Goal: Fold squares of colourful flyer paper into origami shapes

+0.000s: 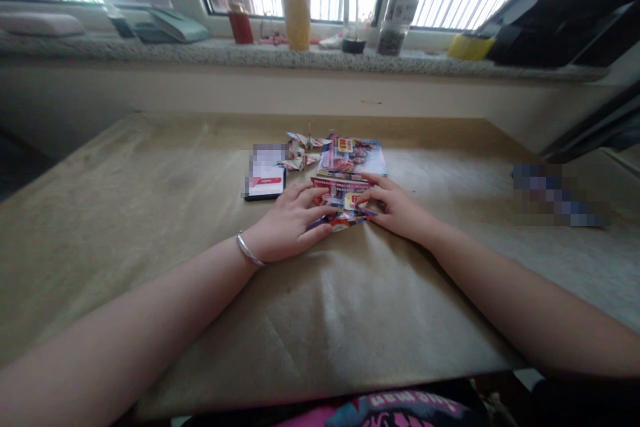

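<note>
A colourful printed sheet of paper (345, 189) lies on the table with a crease across it and its near edge raised a little. My left hand (295, 217), a silver bangle at its wrist, rests on the sheet's left side with fingers stretched and apart. On the right side, the spread fingertips of my right hand (395, 209) touch the same sheet. Just beyond it is a stack of similar printed paper (353, 159). Folded paper figures with pointed tips (300, 159) stand left of that stack. A phone (265, 177) with a lit screen lies left of them, partly blurred out.
The table (200, 233) has a brownish, slightly wrinkled cover. A pixelated long object (557, 195) lies at the right. On the stone windowsill (320, 61) behind stand a red jar (241, 23), a tall yellowish cylinder (296, 0), a clear container (397, 20) and a black bag (565, 13).
</note>
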